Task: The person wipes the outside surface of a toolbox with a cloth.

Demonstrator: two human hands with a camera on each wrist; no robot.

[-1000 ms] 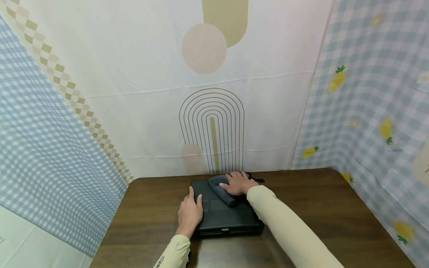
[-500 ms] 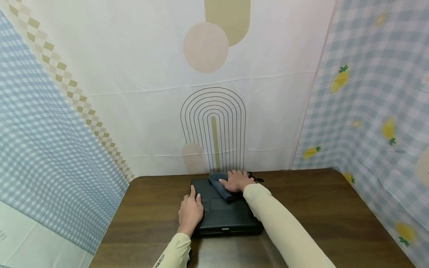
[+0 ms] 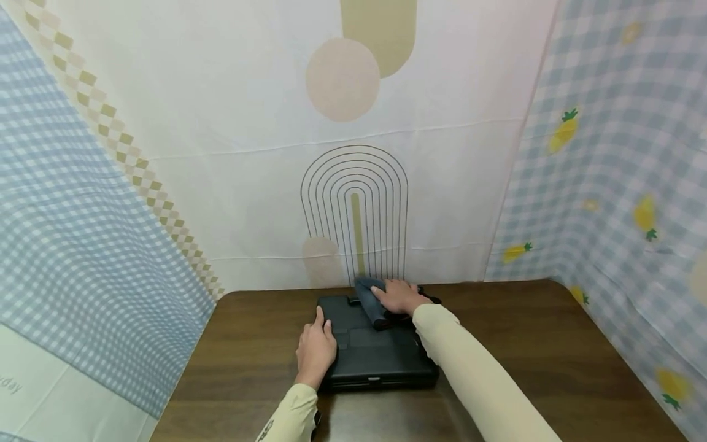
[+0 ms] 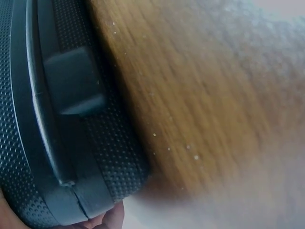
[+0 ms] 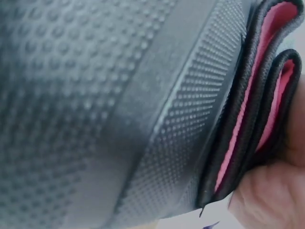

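A black hard case (image 3: 367,356) with a dimpled surface lies flat on the brown table. My left hand (image 3: 316,351) grips its left side, thumb on the lid; in the left wrist view, fingertips (image 4: 110,218) show past the case's rounded end. My right hand (image 3: 399,296) holds a folded blue-grey cloth (image 3: 369,302) at the far right of the lid, fingers over its top. Seen from the right wrist, the folded cloth (image 5: 238,109) has black edging and a pink inside and stands against the case's textured side, with part of the right hand (image 5: 274,195) behind it.
The wooden table (image 3: 254,356) reaches back to a white patterned curtain (image 3: 248,202). Checked curtains hang at both sides, the right one (image 3: 596,153) with pineapple prints. A small black handle (image 3: 353,301) shows at the case's far edge.
My right hand and the cloth have shifted a little away from me toward the case's far edge, uncovering more of the lid and the small handle. The left hand keeps its place.
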